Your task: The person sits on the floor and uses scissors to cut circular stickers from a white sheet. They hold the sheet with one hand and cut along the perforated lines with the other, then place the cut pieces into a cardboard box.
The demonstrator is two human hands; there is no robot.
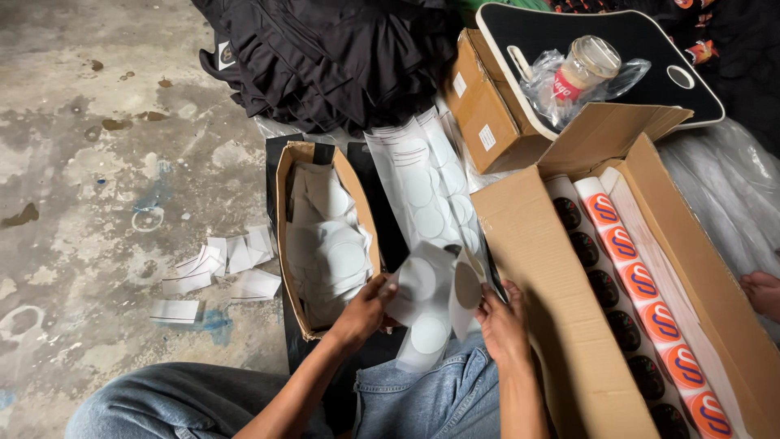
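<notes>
I see my left hand (367, 310) pinching the near-left edge of a white sticker sheet (429, 302), fingers closed on the paper. My right hand (502, 319) grips the same sheet's right edge, thumb and fingers curled around it, where the sheet folds up toward me. The sheet carries round white labels and hangs just above my lap, over my blue jeans (422, 398).

Just left of my left hand stands a narrow open cardboard box (286, 244) filled with loose white backing paper. Beyond the held sheet, more strips of round labels (422, 179) lie fanned toward the far side.

To the right, a large open carton (552, 325) holds rows of orange and black round stickers (642, 280). Far right sits a black tray (626, 41) with a jar in a plastic bag (581, 69), beside a smaller closed box (479, 114). Dark folded garments (333, 57) are piled at the far centre. White paper scraps (219, 264) litter the concrete floor (81, 162) on the left.
</notes>
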